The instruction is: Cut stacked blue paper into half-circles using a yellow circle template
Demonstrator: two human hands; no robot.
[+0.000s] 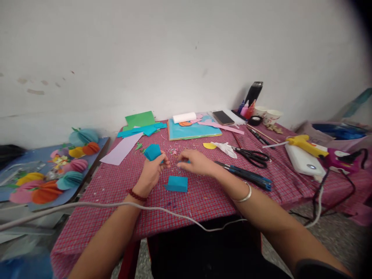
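Note:
My left hand (155,166) is closed on blue paper (152,151), which looks folded or stacked and sticks up beyond the thumb. Just to its right, my right hand (196,162) has thumb and fingers pinched together. A sliver of blue, apparently paper, shows between those fingertips; most of it is hidden. The two hands are apart, with a small gap between them. Below them on the checked tablecloth (122,190) lies another folded blue paper piece (178,183), touched by neither hand. Small paper scraps (173,151) are scattered behind the hands.
Black-handled scissors (252,155) and a long blue-black tool (247,175) lie right. Farther right are a yellow and purple glue gun (310,146) and a white box (305,161). A white cable (162,209) crosses the front. Paper sheets (194,131) lie behind; paper pumpkins (46,192) sit left.

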